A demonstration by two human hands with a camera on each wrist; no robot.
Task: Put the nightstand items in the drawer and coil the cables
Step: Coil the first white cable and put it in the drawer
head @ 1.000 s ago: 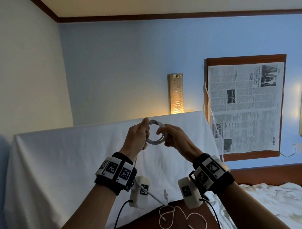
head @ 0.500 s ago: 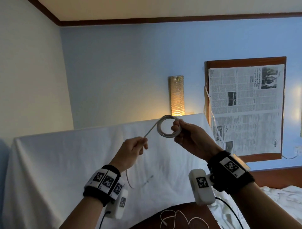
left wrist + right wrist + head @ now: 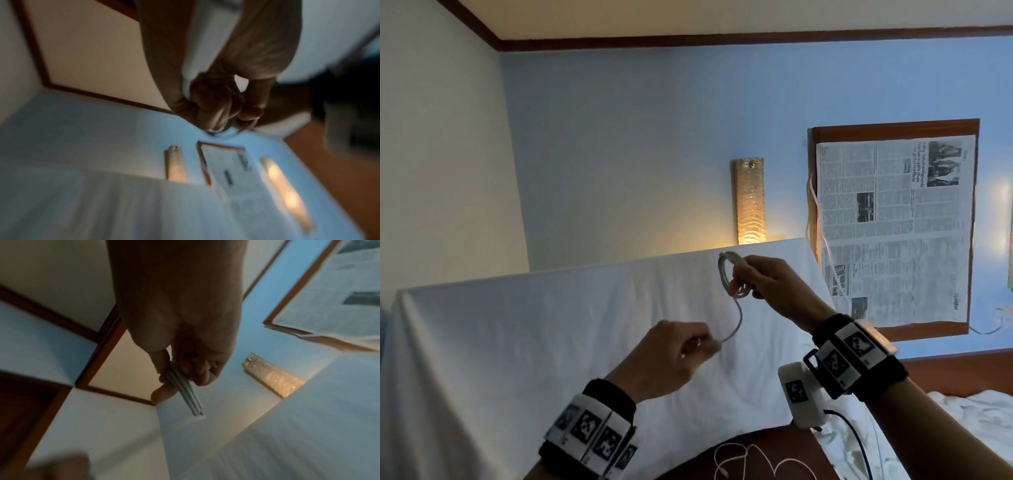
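A grey cable coil (image 3: 726, 274) is held up in the air in front of a white-draped headboard. My right hand (image 3: 763, 281) pinches the coil's loops; in the right wrist view the loops (image 3: 184, 391) run between thumb and fingers. A loose tail of the cable (image 3: 736, 322) curves down from the coil to my left hand (image 3: 681, 349), which pinches its end lower and to the left. The left wrist view is blurred and shows curled fingers (image 3: 218, 107). A second thin white cable (image 3: 743, 459) lies loose on the dark wooden nightstand top (image 3: 688, 471) at the bottom.
A white sheet (image 3: 517, 342) covers the headboard behind my hands. A lit wall lamp (image 3: 750, 202) and a wood-framed panel covered with newspaper (image 3: 893, 226) hang on the blue wall. Rumpled white bedding (image 3: 962, 418) lies at the lower right.
My hands have parted: the left has dropped down with the cable's end, drawing out a tail. The right has turned the coil more edge-on.
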